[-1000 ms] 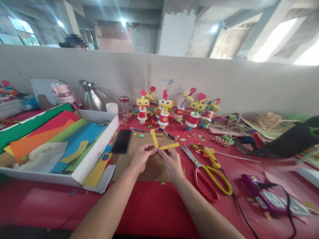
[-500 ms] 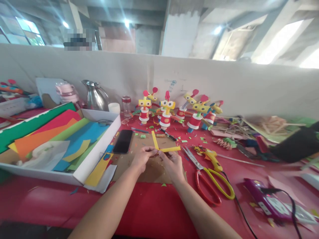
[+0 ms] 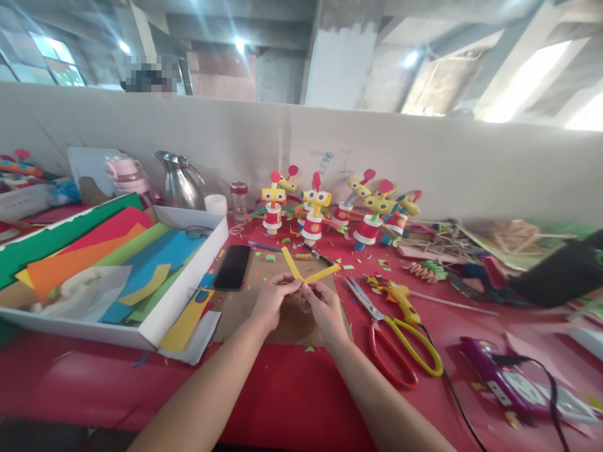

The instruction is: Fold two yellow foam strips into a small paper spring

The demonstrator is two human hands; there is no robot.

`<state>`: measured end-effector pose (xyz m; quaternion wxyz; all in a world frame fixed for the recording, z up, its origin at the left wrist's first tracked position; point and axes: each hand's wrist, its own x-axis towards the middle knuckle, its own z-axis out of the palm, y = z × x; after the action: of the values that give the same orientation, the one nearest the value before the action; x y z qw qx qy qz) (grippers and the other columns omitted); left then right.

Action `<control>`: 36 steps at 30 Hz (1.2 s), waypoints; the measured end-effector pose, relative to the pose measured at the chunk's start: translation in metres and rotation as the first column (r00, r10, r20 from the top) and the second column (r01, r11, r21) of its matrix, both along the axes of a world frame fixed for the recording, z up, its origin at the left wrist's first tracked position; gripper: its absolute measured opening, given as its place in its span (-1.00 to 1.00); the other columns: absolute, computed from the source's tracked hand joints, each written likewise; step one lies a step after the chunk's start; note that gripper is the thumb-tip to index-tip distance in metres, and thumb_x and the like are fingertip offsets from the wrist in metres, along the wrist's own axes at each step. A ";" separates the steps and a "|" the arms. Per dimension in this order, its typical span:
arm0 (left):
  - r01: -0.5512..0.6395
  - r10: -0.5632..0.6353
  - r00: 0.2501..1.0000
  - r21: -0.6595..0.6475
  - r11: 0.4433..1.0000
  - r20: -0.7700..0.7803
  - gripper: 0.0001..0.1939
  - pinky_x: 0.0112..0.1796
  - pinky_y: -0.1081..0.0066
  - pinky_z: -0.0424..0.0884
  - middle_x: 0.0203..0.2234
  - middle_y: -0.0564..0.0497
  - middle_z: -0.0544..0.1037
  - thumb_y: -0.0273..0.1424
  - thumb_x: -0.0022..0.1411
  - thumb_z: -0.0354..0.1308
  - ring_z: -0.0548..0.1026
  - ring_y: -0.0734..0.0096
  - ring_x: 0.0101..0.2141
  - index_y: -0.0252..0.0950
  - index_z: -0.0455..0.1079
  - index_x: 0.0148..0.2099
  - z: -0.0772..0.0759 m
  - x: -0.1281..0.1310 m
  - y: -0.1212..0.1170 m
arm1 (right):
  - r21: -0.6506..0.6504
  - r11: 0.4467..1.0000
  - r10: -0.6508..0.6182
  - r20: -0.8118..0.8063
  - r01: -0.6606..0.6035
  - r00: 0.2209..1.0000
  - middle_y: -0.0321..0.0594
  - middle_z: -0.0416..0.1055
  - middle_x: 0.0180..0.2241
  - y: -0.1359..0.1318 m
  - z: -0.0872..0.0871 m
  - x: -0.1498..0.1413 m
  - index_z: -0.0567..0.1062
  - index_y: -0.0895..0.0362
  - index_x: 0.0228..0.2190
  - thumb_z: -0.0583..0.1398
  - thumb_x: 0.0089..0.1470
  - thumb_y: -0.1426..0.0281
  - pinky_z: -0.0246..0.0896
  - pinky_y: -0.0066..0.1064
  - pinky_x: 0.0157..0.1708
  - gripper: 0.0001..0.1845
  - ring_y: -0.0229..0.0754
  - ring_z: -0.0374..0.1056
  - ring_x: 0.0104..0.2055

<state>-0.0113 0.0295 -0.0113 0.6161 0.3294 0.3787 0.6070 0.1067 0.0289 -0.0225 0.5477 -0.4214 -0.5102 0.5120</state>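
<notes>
My left hand (image 3: pixel 272 302) and my right hand (image 3: pixel 325 307) meet over a brown cardboard sheet (image 3: pixel 245 301) on the red table. Both pinch the joined ends of two yellow paper strips (image 3: pixel 307 271), which spread apart in a V pointing away from me. The fingers of both hands are closed on the strips where they cross. A black phone (image 3: pixel 231 267) lies just left of my left hand. Scissors with red and yellow handles (image 3: pixel 393 336) lie open to the right of my right hand.
A white box (image 3: pixel 188 276) of coloured paper sheets stands at the left. Several paper-cup figures (image 3: pixel 313 216) line the back, beside a steel jug (image 3: pixel 179 180). A yellow glue gun (image 3: pixel 398 295), a purple power strip (image 3: pixel 506 380) with cable and craft scraps lie right.
The right-hand strip has tilted up from lying nearly level, so the two strips form a narrower V. My hands have stayed in place, still pinching.
</notes>
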 end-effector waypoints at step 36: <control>0.127 -0.094 0.976 0.157 0.979 -0.198 -0.79 -0.39 0.44 0.25 -0.47 0.03 0.48 -0.30 -0.06 0.33 0.38 0.48 -0.47 -0.33 0.51 -0.38 -0.003 -0.001 0.001 | -0.114 0.991 0.039 -0.264 -0.071 0.964 -0.38 0.22 -0.66 -0.004 0.004 -0.002 0.41 0.15 -0.62 0.31 -0.13 0.20 -0.11 -0.47 -0.57 -0.70 -0.36 0.06 -0.60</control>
<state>-0.0124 0.0310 -0.0143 0.5800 0.4573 0.3638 0.5675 0.1049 0.0244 -0.0182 0.5687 -0.3687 -0.4127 0.6085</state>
